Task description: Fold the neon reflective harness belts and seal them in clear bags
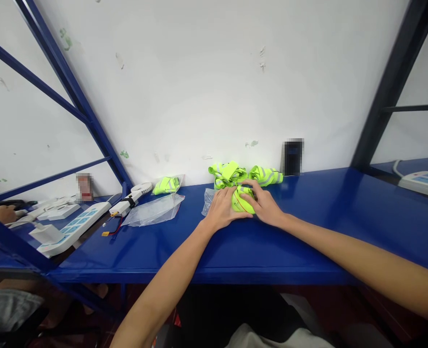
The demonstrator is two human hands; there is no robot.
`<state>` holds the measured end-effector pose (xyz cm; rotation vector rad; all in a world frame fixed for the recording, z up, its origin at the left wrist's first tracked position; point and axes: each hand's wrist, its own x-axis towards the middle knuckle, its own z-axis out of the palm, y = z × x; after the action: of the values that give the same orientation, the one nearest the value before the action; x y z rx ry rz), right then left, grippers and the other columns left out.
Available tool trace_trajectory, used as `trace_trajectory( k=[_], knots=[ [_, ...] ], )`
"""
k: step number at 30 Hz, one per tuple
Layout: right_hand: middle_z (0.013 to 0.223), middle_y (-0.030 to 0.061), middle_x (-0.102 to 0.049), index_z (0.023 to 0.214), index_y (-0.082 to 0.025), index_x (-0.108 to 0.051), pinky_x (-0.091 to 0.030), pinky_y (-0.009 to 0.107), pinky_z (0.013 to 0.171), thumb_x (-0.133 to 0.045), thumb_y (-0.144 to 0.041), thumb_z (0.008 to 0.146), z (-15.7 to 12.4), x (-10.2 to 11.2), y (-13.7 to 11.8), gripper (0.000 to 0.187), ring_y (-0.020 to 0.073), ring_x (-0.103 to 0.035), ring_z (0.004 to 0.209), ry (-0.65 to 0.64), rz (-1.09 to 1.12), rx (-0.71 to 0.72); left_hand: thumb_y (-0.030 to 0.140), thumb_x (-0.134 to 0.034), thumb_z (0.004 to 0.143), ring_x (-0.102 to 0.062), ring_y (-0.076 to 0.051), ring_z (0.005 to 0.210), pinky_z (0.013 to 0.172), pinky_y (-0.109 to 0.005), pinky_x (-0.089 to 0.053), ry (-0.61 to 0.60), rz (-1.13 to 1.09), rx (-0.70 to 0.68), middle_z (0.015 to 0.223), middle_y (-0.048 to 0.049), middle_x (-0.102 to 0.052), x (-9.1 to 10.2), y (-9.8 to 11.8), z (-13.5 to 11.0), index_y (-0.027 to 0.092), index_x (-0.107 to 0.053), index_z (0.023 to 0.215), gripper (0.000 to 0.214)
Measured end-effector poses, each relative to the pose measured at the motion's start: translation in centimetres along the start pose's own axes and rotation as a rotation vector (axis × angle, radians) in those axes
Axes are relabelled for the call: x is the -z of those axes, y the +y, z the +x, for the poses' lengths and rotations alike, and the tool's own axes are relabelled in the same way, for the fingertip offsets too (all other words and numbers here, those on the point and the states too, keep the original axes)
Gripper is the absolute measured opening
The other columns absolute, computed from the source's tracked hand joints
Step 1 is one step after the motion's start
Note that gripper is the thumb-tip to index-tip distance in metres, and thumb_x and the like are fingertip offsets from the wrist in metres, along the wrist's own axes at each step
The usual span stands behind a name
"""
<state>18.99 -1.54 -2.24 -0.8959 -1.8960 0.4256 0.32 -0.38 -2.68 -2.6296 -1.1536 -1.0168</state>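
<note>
Both hands meet over a rolled fluorescent yellow-green reflective vest (242, 200) on the blue table. My left hand (221, 209) wraps its left side, fingers pointing away from me and thumb along the near edge. From the right, my right hand (263, 204) curls its fingers around it. A thin red line crosses the roll. Clear plastic (207, 199) sticks out left of my left hand; whether the roll is inside it I cannot tell. Just behind lie a loosely crumpled reflective strip bundle (228, 173) and another rolled vest (266, 176).
To the left lie a bagged vest (166, 185), empty clear zip bags (156, 210), a white handheld fan (141, 188) and a wired battery (120, 209). A power strip (79, 224) stands beyond the blue frame post (91, 116). A dark blurred object (292, 157) leans on the wall. Another person's hand (4, 214) is far left.
</note>
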Motion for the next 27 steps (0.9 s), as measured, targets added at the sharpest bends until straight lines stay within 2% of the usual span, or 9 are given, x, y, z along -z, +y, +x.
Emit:
trace_trajectory(
  k=[6,9,12,15,18,21,24,27],
  knots=[
    [0.096,0.0046,-0.066,0.106,-0.022,-0.060,-0.048,0.037,0.079,-0.053,-0.048,0.090,-0.1,-0.6,0.1,0.031,0.0226,-0.061,0.083,-0.002,0.107,-0.022,0.066,-0.072,0.065,-0.054,-0.029,0.119,0.105,-0.045,-0.038,0.024,-0.016,-0.033,0.123,-0.0110,-0.060,0.3,-0.3,0.3,0.020,-0.046,0.131,0.085],
    [0.110,0.0076,-0.065,0.101,-0.022,-0.067,-0.049,0.041,0.088,-0.062,-0.050,0.085,0.0,-0.2,0.3,0.033,0.0263,-0.062,0.099,-0.076,0.244,-0.028,0.066,-0.074,0.063,-0.053,-0.029,0.122,0.106,-0.045,-0.037,0.028,-0.031,-0.065,0.127,-0.0108,-0.059,0.8,-0.1,0.3,0.022,-0.046,0.133,0.088],
    [0.132,0.0075,-0.055,0.105,-0.026,-0.071,-0.041,0.047,0.105,-0.065,-0.050,0.083,0.2,0.5,0.5,0.033,0.0299,-0.051,0.124,-0.163,0.292,-0.025,0.067,-0.073,0.063,-0.053,-0.029,0.122,0.107,-0.045,-0.037,0.017,-0.036,-0.106,0.129,-0.0114,-0.057,1.1,0.1,0.4,0.023,-0.047,0.133,0.086],
    [0.146,0.0050,-0.040,0.114,-0.030,-0.070,-0.035,0.051,0.111,-0.058,-0.049,0.088,0.2,1.4,0.1,0.034,0.0312,-0.039,0.135,-0.253,0.194,-0.024,0.067,-0.071,0.065,-0.054,-0.028,0.120,0.105,-0.044,-0.040,0.023,-0.048,-0.133,0.127,-0.0112,-0.059,1.3,0.1,0.5,0.022,-0.049,0.131,0.083],
    [0.147,0.0067,-0.035,0.124,-0.032,-0.065,-0.033,0.054,0.111,-0.059,-0.046,0.088,0.0,2.2,-0.6,0.039,0.0333,-0.039,0.133,-0.191,0.017,0.090,0.065,-0.070,0.068,-0.057,-0.027,0.116,0.102,-0.043,-0.043,0.043,-0.071,-0.097,0.122,-0.0099,-0.062,1.4,-0.1,0.6,0.022,-0.050,0.128,0.076],
    [0.128,0.0096,-0.051,0.126,-0.032,-0.064,-0.039,0.054,0.106,-0.060,-0.043,0.087,-0.2,2.7,-1.4,0.040,0.0324,-0.050,0.119,-0.106,-0.068,0.209,0.063,-0.070,0.070,-0.058,-0.027,0.114,0.100,-0.042,-0.045,0.060,-0.071,-0.056,0.120,-0.0089,-0.063,1.4,-0.5,0.6,0.023,-0.051,0.127,0.072],
    [0.118,0.0095,-0.059,0.125,-0.031,-0.064,-0.044,0.052,0.100,-0.058,-0.041,0.089,-0.4,2.8,-2.0,0.038,0.0314,-0.056,0.110,-0.185,-0.072,0.242,0.058,-0.070,0.073,-0.057,-0.026,0.116,0.100,-0.042,-0.044,0.060,-0.062,-0.063,0.121,-0.0088,-0.062,1.4,-0.8,0.5,0.023,-0.050,0.128,0.068],
    [0.129,0.0101,-0.054,0.128,-0.029,-0.061,-0.044,0.051,0.100,-0.061,-0.041,0.086,-0.8,2.4,-2.4,0.043,0.0329,-0.053,0.116,-0.288,-0.068,0.264,0.055,-0.070,0.075,-0.056,-0.027,0.116,0.100,-0.042,-0.044,0.071,-0.042,-0.058,0.121,-0.0095,-0.062,1.4,-0.8,0.4,0.022,-0.050,0.128,0.065]
  ],
)
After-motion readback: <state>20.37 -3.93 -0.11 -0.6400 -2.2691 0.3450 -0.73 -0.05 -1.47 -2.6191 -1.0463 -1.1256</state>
